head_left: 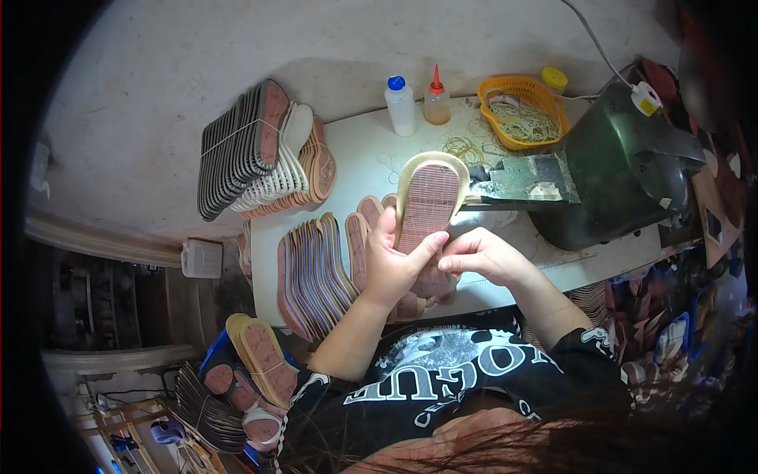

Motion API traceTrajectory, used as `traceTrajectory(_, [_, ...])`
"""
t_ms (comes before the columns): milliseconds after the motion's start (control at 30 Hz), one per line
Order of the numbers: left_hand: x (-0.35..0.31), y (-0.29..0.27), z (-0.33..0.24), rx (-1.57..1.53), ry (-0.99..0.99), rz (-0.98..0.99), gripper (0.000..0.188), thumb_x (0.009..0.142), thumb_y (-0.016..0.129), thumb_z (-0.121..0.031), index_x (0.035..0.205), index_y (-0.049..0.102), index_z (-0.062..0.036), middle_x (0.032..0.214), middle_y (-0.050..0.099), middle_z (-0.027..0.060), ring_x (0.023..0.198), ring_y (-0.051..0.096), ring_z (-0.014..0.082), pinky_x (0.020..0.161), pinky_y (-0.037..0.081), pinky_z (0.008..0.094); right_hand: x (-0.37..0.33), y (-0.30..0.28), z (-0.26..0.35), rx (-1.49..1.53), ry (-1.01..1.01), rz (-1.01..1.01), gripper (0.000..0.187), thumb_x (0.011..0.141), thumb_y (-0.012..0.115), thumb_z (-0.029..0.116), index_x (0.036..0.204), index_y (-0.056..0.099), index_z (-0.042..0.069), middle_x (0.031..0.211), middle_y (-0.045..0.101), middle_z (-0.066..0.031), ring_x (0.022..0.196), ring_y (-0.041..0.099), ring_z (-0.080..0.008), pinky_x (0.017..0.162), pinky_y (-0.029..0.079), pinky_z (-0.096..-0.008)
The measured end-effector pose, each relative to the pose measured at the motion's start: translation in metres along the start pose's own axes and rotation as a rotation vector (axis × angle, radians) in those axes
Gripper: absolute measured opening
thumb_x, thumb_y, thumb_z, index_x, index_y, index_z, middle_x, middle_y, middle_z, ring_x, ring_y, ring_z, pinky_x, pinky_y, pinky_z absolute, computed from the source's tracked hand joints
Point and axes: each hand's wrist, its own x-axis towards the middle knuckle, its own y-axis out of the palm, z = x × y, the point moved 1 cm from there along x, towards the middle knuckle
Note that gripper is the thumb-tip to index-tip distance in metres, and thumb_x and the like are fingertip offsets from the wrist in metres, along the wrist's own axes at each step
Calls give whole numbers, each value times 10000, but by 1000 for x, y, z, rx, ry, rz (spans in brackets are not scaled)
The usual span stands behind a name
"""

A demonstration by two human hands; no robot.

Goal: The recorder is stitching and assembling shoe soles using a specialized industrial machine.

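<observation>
Gripping an insole (430, 193), curled left hand (395, 265); half-curled right hand (488, 257), hold unclear; yellow basket (517, 85) of pale bands (524, 125).

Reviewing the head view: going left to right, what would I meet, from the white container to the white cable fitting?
White container → row of insoles → held insole → orange basket → white cable fitting.

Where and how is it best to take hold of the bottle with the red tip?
Grip the red-tipped bottle around its body, below the red tip, which narrows to a thin point. Coming from the near side seems best: it stands upright, with the wall behind and the blue-capped bottle to its left.
</observation>
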Motion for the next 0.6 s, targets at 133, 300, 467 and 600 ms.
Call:
traceTrajectory(133, [2,9,7,147,26,-102,380,792,728,-25,1109,519,-13,1019,633,64,895,616,114,808,496,242,-7,23,15,-499,-277,-384,206,821,724,206,890,657,24,722,600,23,631,528,-55,559,444,-238])
traceTrajectory(300, [39,4,15,-120,41,-242,282,865,657,-85,1094,519,7,1013,627,72,870,605,122,786,483,253,-17,7,-3,26,-8,-177,275,862,686,192,1049,636,-4,882,661,-13,803,599,-76,712,497,-245])
traceTrajectory(467, [69,-21,57,4,-131,-152,261,814,720,-133,980,608,33,970,604,65,848,598,131,769,473,253,-32,15,5,118,-29,-253,294,892,654,201,1098,641,-8,987,675,-49,861,605,-81,796,483,-246])
traceTrajectory(600, [83,-1,58,66,-152,-102,275,793,735,-153,922,621,60,953,546,69,822,584,143,730,480,262,-36,16,-1,271,-80,-369,291,892,651,186,1097,639,-20,997,674,-62,880,610,-88,801,487,-250])
